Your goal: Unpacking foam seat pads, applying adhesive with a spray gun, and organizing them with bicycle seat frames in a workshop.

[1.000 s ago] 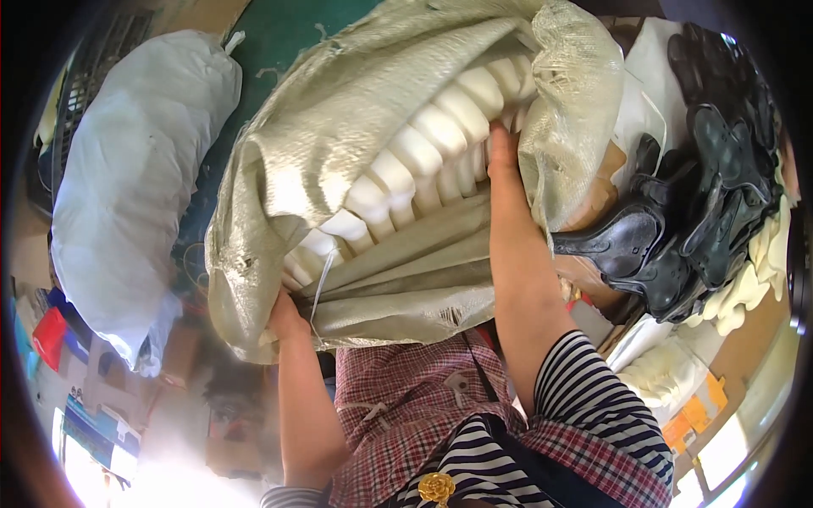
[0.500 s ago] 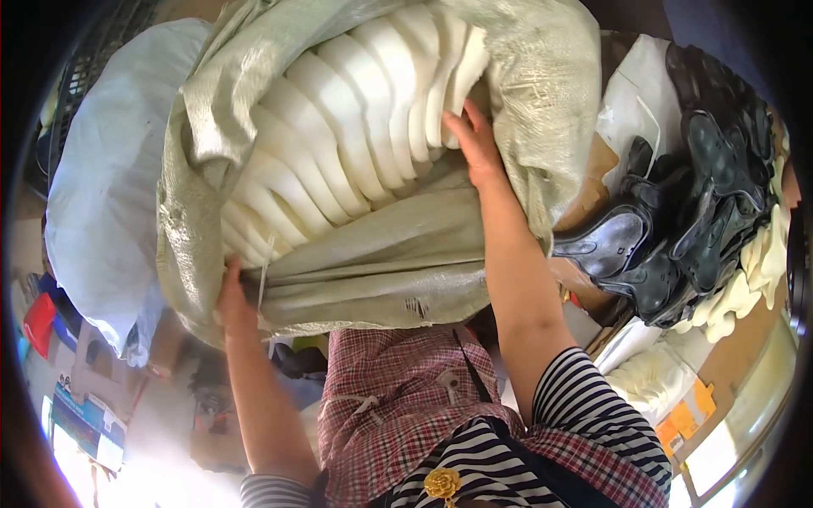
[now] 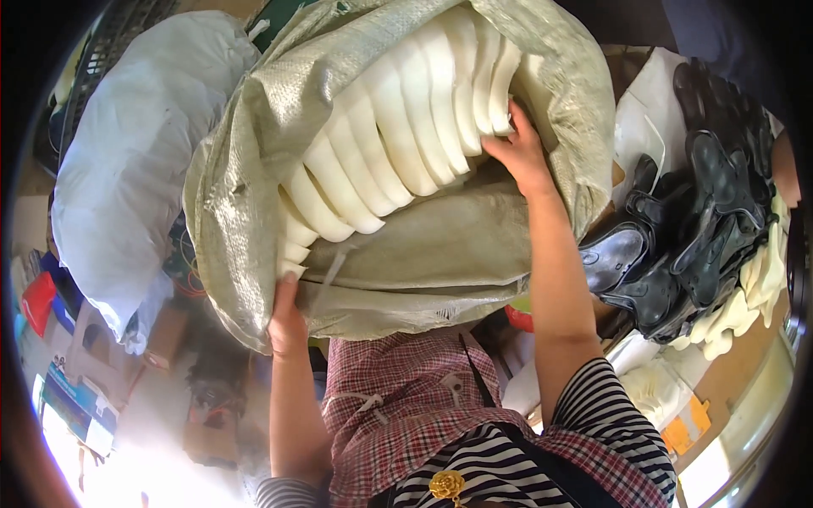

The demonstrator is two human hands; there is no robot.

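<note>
A large woven sack [image 3: 246, 195], greenish-beige, gapes open in front of me. Inside it stands a row of curved white foam-like pieces [image 3: 398, 127], packed side by side like slices. My left hand [image 3: 288, 322] grips the lower left end of the row, by the sack's rim, its fingertips partly hidden behind the last piece. At the upper right end, my right hand [image 3: 521, 157] reaches into the sack, with thumb and fingers around the edge of the end piece. The row is held between both hands.
A bulging white bag [image 3: 144, 161] leans left of the sack. To the right lies a pile of black moulded saddle-shaped parts [image 3: 703, 220], with cream-coloured pieces [image 3: 745, 292] along its edge. A red object [image 3: 37, 305] and a blue box [image 3: 76, 398] sit at the far left.
Both hands and the sack have shifted to the right. My left hand has also moved lower, and fewer white pieces show at the row's lower left end.
</note>
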